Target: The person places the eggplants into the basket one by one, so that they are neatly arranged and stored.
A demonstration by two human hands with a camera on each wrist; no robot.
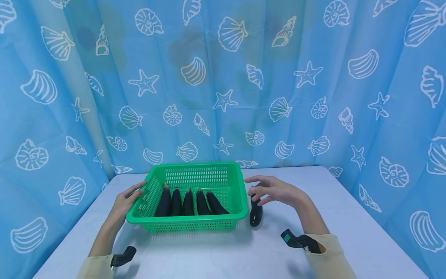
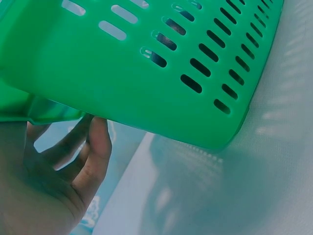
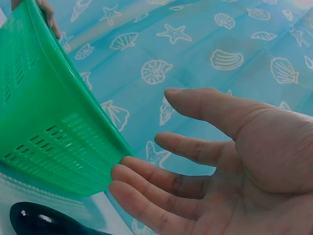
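Note:
A green plastic basket [image 1: 195,219] with slotted walls sits in the middle of the table. Inside it, several dark eggplants [image 1: 188,203] lie side by side, stems toward the back. My left hand [image 1: 127,199] grips the basket's left rim; in the left wrist view the thumb [image 2: 99,139] presses up beneath the rim, with the fingers partly hidden behind it. My right hand [image 1: 275,190] is spread beside the basket's right wall, fingers loosely extended and the palm empty in the right wrist view. Below it a single eggplant [image 1: 256,215] lies on the table, its upper part behind the fingers.
The table [image 1: 195,259] has a white cover. Around its back and sides hangs a blue curtain [image 1: 223,128] printed with white shells and starfish. Black wrist devices [image 1: 299,241] are worn on both forearms.

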